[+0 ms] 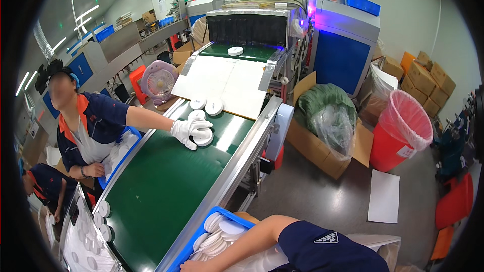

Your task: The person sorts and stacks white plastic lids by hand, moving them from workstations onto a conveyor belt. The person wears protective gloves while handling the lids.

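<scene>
My right forearm crosses the lower edge from a dark blue short sleeve. At the frame's bottom, my right hand (189, 266) shows only partly, beside a blue bin (195, 246); its fingers are mostly cut off. White round discs (214, 244) lie stacked in that bin, just beyond the hand. My left hand is out of the picture. Across the green conveyor belt (166, 176), a co-worker's white-gloved hand (185, 132) touches a white disc (203, 137). More white discs (214, 107) sit next to that glove, by the lower edge of a white sloping board (222, 83).
A metal rail (222, 184) edges the belt. Discs (104, 208) rest at its left side; another disc (235, 51) lies at the machine opening. Rightward stand an open carton (317, 156) and a red lined bin (390, 141). A white sheet (384, 196) lies on the floor.
</scene>
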`<action>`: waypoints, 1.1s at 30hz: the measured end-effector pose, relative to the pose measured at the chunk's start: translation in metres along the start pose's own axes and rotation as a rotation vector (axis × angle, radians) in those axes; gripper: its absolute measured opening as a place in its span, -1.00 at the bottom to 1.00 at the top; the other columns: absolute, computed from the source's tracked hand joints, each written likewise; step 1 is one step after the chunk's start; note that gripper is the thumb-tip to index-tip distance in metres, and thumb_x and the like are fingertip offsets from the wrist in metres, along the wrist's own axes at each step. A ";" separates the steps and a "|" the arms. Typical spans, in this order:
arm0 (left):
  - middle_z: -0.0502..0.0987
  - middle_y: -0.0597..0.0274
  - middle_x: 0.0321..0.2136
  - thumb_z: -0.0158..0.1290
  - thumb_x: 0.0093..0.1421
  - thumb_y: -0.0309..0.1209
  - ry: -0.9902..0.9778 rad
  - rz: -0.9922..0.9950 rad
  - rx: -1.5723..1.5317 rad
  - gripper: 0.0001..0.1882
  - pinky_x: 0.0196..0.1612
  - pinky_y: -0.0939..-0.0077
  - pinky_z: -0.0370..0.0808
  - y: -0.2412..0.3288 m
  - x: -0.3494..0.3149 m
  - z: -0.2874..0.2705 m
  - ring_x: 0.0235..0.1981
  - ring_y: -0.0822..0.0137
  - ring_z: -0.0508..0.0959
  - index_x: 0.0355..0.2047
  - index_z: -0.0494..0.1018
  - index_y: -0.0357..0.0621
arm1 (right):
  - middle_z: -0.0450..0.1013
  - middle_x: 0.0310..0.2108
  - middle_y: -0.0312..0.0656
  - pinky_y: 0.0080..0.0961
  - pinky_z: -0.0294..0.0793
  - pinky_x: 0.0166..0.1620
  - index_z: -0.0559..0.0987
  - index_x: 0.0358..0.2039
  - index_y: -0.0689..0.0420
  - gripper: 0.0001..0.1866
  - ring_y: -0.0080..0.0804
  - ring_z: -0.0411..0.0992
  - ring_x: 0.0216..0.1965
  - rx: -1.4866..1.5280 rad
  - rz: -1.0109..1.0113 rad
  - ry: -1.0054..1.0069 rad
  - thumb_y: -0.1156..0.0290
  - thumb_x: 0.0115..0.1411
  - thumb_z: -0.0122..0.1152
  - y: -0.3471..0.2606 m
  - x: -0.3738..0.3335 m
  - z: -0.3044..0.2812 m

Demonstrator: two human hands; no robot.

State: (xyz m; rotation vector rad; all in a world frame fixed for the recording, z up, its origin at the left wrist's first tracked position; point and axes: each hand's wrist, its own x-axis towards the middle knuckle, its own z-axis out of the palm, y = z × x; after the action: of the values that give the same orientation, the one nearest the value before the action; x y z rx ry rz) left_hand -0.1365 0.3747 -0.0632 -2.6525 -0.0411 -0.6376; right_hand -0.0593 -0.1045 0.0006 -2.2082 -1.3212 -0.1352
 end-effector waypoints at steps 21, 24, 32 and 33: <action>0.39 -0.12 -0.20 0.06 -0.05 -0.28 -0.297 -0.583 -0.157 -0.52 -0.06 0.21 0.29 0.086 -0.017 -0.089 -0.11 -0.02 0.36 -0.16 0.29 -0.30 | 0.26 -0.61 -0.24 -0.43 0.28 -0.52 0.41 -0.67 0.13 -0.95 -0.34 0.32 -0.52 -0.060 0.001 0.115 0.49 -0.22 0.09 -0.016 -0.012 -0.080; 0.42 -0.07 -0.24 0.04 -0.01 -0.31 -0.822 -0.722 -0.573 -0.58 -0.11 0.23 0.32 0.117 0.042 -0.136 -0.15 0.00 0.38 -0.17 0.32 -0.30 | 0.28 -0.58 -0.24 -0.44 0.31 -0.58 0.38 -0.59 0.14 -0.91 -0.32 0.35 -0.60 0.091 0.133 0.145 0.50 -0.11 0.12 -0.007 -0.012 -0.081; 0.42 -0.06 -0.29 0.06 -0.02 -0.19 -0.072 -0.298 -0.723 -0.50 -0.13 0.25 0.34 0.153 0.215 -0.086 -0.19 0.01 0.39 -0.14 0.30 -0.28 | 0.36 -0.54 -0.20 -0.42 0.34 -0.57 0.36 -0.52 0.14 -0.88 -0.24 0.37 -0.61 0.425 0.276 0.081 0.49 -0.04 0.14 0.000 -0.007 -0.073; 0.41 -0.07 -0.27 0.08 -0.03 -0.17 -0.070 -0.266 -0.673 -0.46 -0.12 0.25 0.33 0.162 0.244 -0.068 -0.17 0.00 0.38 -0.12 0.28 -0.28 | 0.37 -0.55 -0.19 -0.41 0.34 -0.56 0.36 -0.51 0.14 -0.88 -0.23 0.37 -0.60 0.466 0.267 0.077 0.49 -0.04 0.14 0.000 -0.007 -0.071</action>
State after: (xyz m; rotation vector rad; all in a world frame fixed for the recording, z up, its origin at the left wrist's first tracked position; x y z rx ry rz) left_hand 0.0727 0.1831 0.0379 -3.3566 -0.2411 -0.7418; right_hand -0.0488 -0.1456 0.0574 -1.9287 -0.8943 0.1715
